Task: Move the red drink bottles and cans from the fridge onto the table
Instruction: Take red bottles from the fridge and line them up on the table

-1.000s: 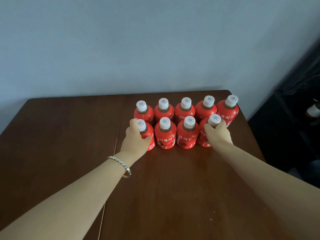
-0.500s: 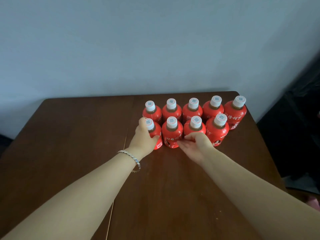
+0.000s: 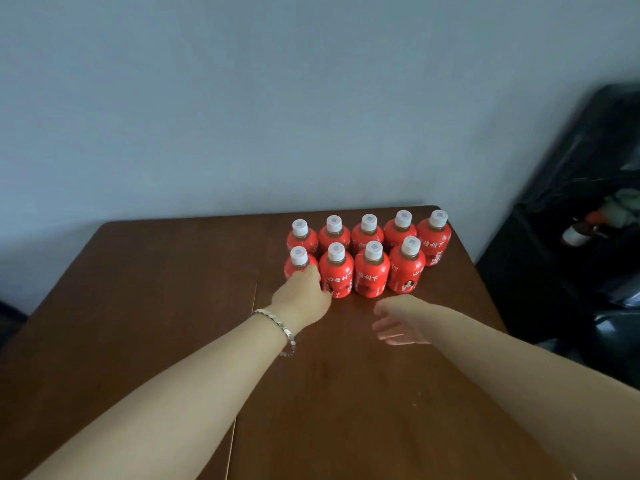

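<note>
9 red bottles (image 3: 367,252) already stood on table (image 3: 156,289), just beyond both hands. Left hand (image 3: 302,294) wrapped on front-left bottle (image 3: 297,263); right hand (image 3: 398,318) open, empty. Fridge unseen; remainder unknown.

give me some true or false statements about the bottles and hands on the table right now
1. Nine red plastic bottles with white caps stand on the brown wooden table. True.
2. The back row holds four bottles. False: it holds five, the front row four.
3. The left hand touches the front-left bottle. True.
4. The right hand grips a bottle. False: it is open, apart from the bottles.
5. One bottle lies on its side. False: all stand upright.
</note>
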`<state>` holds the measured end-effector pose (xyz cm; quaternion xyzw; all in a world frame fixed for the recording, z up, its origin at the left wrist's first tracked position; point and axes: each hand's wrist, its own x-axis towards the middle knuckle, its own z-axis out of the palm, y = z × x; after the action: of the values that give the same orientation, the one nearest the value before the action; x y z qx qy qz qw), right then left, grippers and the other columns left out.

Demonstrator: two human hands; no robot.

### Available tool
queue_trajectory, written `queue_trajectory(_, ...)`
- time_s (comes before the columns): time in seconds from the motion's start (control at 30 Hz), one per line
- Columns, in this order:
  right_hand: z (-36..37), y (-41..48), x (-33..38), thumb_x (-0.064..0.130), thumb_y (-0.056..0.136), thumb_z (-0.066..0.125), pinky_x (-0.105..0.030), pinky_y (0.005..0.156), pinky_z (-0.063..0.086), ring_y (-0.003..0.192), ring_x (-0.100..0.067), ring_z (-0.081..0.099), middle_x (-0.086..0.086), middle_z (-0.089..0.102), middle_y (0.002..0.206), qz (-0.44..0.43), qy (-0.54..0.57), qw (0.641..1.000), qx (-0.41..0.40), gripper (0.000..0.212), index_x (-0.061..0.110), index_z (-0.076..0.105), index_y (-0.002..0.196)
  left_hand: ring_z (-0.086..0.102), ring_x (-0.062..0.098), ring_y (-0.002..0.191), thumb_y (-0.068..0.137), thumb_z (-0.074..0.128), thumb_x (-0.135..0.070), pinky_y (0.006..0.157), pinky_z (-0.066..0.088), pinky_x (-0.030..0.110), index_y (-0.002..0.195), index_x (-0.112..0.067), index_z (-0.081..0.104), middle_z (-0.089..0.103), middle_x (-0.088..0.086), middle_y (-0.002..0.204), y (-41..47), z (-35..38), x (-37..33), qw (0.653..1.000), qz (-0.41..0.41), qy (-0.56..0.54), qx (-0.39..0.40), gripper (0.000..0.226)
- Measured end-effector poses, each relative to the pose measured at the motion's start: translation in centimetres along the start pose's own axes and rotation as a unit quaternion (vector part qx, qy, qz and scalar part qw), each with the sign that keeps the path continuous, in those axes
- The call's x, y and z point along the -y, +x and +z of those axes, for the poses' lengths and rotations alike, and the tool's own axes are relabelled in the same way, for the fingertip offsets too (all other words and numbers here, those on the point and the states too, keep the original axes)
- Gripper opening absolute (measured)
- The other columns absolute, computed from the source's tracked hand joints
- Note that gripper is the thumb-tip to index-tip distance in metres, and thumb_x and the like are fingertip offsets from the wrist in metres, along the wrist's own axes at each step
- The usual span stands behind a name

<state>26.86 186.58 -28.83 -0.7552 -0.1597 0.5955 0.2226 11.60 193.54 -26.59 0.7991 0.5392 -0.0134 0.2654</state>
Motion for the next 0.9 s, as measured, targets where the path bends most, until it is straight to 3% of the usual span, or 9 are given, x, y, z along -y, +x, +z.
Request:
queue_trajectory(0.07, -0.2, -2.3, -0.3, 0.014, 0.094, 0.043, -0.033, 0.081, 0.051, 0.095, -0.024, 0.062, -0.011, 0.065, 0.105, -0.023, -0.091, 0.995, -0.019, 0.027, 0.003, 0.054, 0.116, 0.061, 0.037, 0.091, 0.087, 0.044, -0.017, 0.072, 0.045, 0.035, 0.079, -0.006, 0.056, 0.06, 0.017, 0.083, -0.9, -1.1, -0.8, 0.998, 0.026, 0.022, 0.055, 0.019)
queue_trajectory(0.17, 0.1, -6.8, -0.9, 0.012, 0.096, 0.037, -0.029, 0.087, 0.051, 0.097, -0.016, 0.063, -0.007, 0.07, 0.113, -0.05, -0.233, 0.971, -0.032, 0.033, 0.0, 0.061, 0.116, 0.062, 0.029, 0.081, 0.089, 0.044, -0.023, 0.064, 0.042, 0.029, 0.084, -0.007, 0.056, 0.052, 0.006, 0.068, -2.9, -2.2, -1.6, 0.988, 0.028, 0.085, 0.128, 0.02)
queue_trajectory(0.27, 0.4, -10.5, -2.1, 0.012, 0.097, 0.033, -0.024, 0.083, 0.049, 0.095, -0.012, 0.061, -0.007, 0.07, 0.113, -0.033, -0.285, 0.957, -0.04, 0.036, 0.001, 0.06, 0.117, 0.06, 0.023, 0.067, 0.09, 0.044, -0.028, 0.053, 0.042, 0.023, 0.081, -0.006, 0.053, 0.061, 0.008, 0.074, -4.6, -2.4, -2.5, 0.974, 0.028, 0.12, 0.191, 0.025)
queue_trajectory(0.4, 0.4, -17.9, -7.3, 0.011, 0.093, 0.037, -0.026, 0.096, 0.047, 0.104, -0.014, 0.064, -0.004, 0.073, 0.106, -0.054, -0.323, 0.938, -0.113, 0.037, 0.005, 0.068, 0.112, 0.052, 0.018, 0.053, 0.092, 0.045, -0.029, 0.049, 0.04, 0.022, 0.095, -0.004, 0.059, 0.054, 0.007, 0.065, -10.1, -2.2, -6.1, 0.953, 0.146, 0.183, 0.191, 0.029)
queue_trajectory(0.47, 0.2, -20.3, -9.2, 0.013, 0.093, 0.039, -0.025, 0.095, 0.046, 0.103, -0.015, 0.064, -0.003, 0.073, 0.105, -0.061, -0.322, 0.935, -0.138, 0.034, 0.006, 0.069, 0.11, 0.055, 0.019, 0.056, 0.092, 0.044, -0.029, 0.05, 0.042, 0.023, 0.106, -0.001, 0.06, 0.056, 0.007, 0.067, -11.8, -1.7, -7.9, 0.945, 0.194, 0.185, 0.189, 0.034)
queue_trajectory(0.53, -0.7, -24.1, -12.7, 0.015, 0.094, 0.044, -0.026, 0.093, 0.048, 0.094, -0.016, 0.064, -0.005, 0.072, 0.106, -0.044, -0.305, 0.934, -0.178, 0.029, 0.007, 0.068, 0.108, 0.064, 0.024, 0.081, 0.092, 0.044, -0.03, 0.066, 0.048, 0.028, 0.113, -0.005, 0.06, 0.066, 0.01, 0.092, -14.9, -0.7, -11.0, 0.928, 0.264, 0.191, 0.181, 0.036)
queue_trajectory(0.67, -3.3, -32.4, -22.8, 0.021, 0.094, 0.049, -0.03, 0.088, 0.048, 0.102, -0.023, 0.062, -0.009, 0.064, 0.119, -0.005, -0.242, 0.925, -0.294, 0.032, 0.01, 0.059, 0.123, 0.055, 0.027, 0.112, 0.091, 0.046, -0.032, 0.088, 0.043, 0.033, 0.117, -0.013, 0.055, 0.058, 0.008, 0.123, -24.3, 2.8, -18.5, 0.861, 0.426, 0.207, 0.182, 0.033)
queue_trajectory(0.77, -4.0, -38.8, -29.6, 0.019, 0.092, 0.054, -0.029, 0.087, 0.05, 0.093, -0.019, 0.062, -0.01, 0.066, 0.117, 0.064, -0.175, 0.925, -0.331, 0.03, 0.005, 0.062, 0.117, 0.057, 0.027, 0.107, 0.091, 0.047, -0.029, 0.084, 0.043, 0.031, 0.112, -0.011, 0.057, 0.06, 0.007, 0.116, -31.3, 5.7, -23.2, 0.813, 0.504, 0.215, 0.196, 0.03)
queue_trajectory(0.9, -2.7, -50.6, -43.4, 0.015, 0.093, 0.052, -0.026, 0.075, 0.052, 0.079, -0.017, 0.06, -0.011, 0.07, 0.109, 0.149, -0.053, 0.898, -0.411, 0.028, 0.002, 0.065, 0.115, 0.059, 0.027, 0.096, 0.088, 0.048, -0.026, 0.079, 0.045, 0.03, 0.092, -0.01, 0.059, 0.064, 0.01, 0.106, -46.4, 12.1, -29.8, 0.706, 0.626, 0.237, 0.229, 0.019)
